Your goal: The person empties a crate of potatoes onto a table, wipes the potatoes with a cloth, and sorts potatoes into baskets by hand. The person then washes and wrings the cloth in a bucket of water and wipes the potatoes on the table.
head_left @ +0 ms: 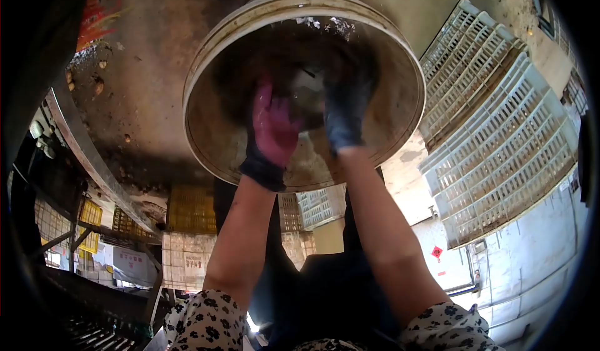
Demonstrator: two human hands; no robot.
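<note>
Both my hands reach down into a large round white bucket (195,129), its inner wall stained brown. A pink glove with a dark cuff covers my left hand (275,126); some of its fingers look bent, and the tips fade into the murky dark inside. My right hand (347,110) wears a dark grey-blue glove and is smeared by motion, close to the right inner side. Between the hands a pale patch shows in the bucket, too blurred to name. Whether either hand grips anything is hidden. White flecks (340,26) cling inside the far rim.
White slatted plastic crates (500,145) stand to the right. Small brown lumps (99,86) lie scattered on the dirty floor (150,57) at left, near a curved metal edge (87,145). Yellow crates (90,217) and a white box (131,265) are at lower left.
</note>
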